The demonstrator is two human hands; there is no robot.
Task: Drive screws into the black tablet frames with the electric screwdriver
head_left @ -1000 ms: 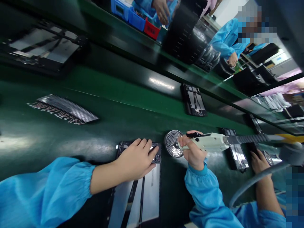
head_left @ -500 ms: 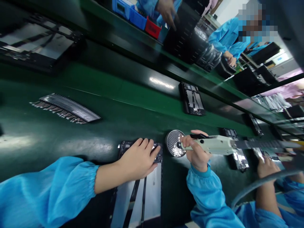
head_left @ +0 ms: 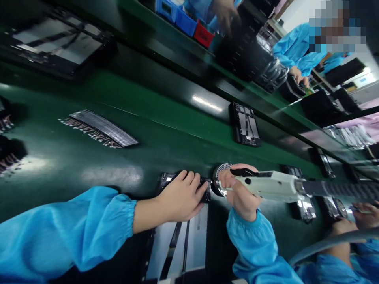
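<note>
An opened tablet (head_left: 180, 252) with its inner parts bare lies on the green bench in front of me. My left hand (head_left: 183, 197) rests across its top end, fingers bent over the edge and thumb on the near side. My right hand (head_left: 244, 193) is wrapped round a pale green electric screwdriver (head_left: 271, 185), held nearly level with its bit pointing left. The bit end is close to the tablet's top right corner; whether a screw sits on it I cannot tell. Under the right fingers, partly hidden, stands a round metal screw dish (head_left: 224, 169) with a perforated face.
A row of wired metallic strips (head_left: 103, 128) lies to the left. Other opened tablets (head_left: 245, 124) are spread along the bench and a raised ledge. A grey cable (head_left: 331, 240) crosses at lower right, near a co-worker's hands (head_left: 345, 227). Blue bins (head_left: 186, 21) stand at the back.
My right hand has drawn the screwdriver left, its bit passing from over the dish to beside the tablet. My left hand stays on the tablet. The whole view has shifted slightly.
</note>
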